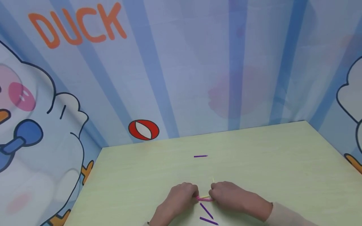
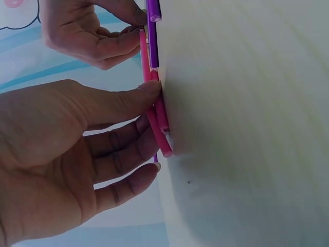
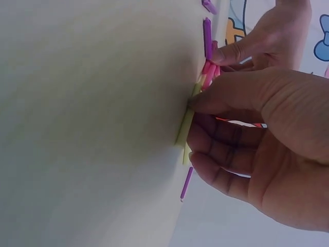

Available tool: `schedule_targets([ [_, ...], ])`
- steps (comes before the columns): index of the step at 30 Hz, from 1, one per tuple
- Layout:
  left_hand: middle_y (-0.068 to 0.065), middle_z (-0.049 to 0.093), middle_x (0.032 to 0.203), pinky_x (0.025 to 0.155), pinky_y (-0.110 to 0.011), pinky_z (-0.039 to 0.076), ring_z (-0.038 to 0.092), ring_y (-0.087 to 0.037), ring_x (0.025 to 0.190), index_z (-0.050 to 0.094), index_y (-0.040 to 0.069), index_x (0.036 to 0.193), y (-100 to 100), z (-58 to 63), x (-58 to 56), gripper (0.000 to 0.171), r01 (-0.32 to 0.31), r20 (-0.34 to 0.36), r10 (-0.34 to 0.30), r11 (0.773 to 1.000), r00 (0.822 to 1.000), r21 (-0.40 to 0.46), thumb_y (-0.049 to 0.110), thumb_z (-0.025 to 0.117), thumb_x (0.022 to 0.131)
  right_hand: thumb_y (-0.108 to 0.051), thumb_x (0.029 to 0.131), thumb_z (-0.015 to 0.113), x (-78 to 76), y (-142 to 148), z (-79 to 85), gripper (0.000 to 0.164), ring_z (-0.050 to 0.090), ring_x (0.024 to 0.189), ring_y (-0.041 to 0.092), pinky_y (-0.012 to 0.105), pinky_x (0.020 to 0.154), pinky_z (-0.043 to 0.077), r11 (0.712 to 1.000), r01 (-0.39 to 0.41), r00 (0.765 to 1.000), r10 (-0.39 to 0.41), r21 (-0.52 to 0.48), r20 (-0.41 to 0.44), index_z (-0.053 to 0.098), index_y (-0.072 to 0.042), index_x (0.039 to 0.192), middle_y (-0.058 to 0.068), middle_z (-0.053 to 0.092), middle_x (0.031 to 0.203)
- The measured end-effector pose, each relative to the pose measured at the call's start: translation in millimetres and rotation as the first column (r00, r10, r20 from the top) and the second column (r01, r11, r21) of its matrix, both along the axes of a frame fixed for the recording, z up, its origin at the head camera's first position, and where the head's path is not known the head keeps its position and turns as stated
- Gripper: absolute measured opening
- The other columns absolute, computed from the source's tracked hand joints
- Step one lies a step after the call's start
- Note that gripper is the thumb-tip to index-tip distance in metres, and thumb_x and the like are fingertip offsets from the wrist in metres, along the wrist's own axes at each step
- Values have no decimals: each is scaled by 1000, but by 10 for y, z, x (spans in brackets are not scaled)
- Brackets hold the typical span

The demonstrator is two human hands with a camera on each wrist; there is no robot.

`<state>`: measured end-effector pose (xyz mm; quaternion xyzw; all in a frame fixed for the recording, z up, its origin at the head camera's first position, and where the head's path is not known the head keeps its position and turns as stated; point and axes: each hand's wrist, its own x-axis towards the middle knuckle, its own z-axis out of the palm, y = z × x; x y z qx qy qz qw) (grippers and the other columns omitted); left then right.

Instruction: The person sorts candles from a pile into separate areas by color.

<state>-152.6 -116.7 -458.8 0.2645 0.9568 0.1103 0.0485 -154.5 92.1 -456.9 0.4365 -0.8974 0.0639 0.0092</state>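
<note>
My left hand (image 1: 181, 197) pinches thin pink sticks (image 2: 160, 135) between thumb and fingers, close to the tabletop; in the left wrist view two pink ends stick out past the thumb. Opposite it, my right hand (image 1: 230, 197) pinches pale yellow sticks (image 3: 185, 126) with thumb and fingertips. Pink and yellow pieces span the small gap between the hands, partly hidden by fingers. Just in front of that gap lie two purple sticks, one slanted (image 1: 206, 211) and one nearer the bottom edge (image 1: 208, 221).
A third purple stick (image 1: 200, 156) lies farther back on the pale table (image 1: 254, 157). Behind the table hangs a blue-striped cloth (image 1: 195, 62) with printed ducks and lettering.
</note>
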Motion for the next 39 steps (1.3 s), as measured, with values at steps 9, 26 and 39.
schedule_targets([
  [9, 11, 60, 74, 64, -22, 47, 52, -3, 67, 73, 18, 84, -7, 2, 6, 5, 4, -3, -4, 1000, 1000, -12, 16, 78, 86, -4, 83, 72, 4, 15, -28, 18, 36, 58, 7, 22, 55, 38, 1000, 2, 1000, -3, -16, -6, 62, -15, 72, -7, 43, 68],
  [26, 10, 61, 78, 67, -27, 48, 51, -6, 70, 71, 18, 85, -125, 144, -3, 8, -26, 10, 26, 1000, 1000, 7, 12, 76, 86, -2, 82, 71, -21, 46, -63, 21, 35, 57, 7, 22, 55, 38, 998, 10, 1000, -9, -58, 22, 60, -16, 70, -8, 42, 67],
  [39, 6, 65, 80, 67, -30, 51, 56, -8, 72, 74, 14, 89, -316, 182, -14, 4, -84, -32, 84, 996, 996, -13, 11, 75, 87, 0, 80, 71, -16, 36, -54, 21, 35, 58, 6, 22, 56, 39, 997, 5, 1000, -3, -75, 25, 60, -15, 71, -8, 42, 67],
])
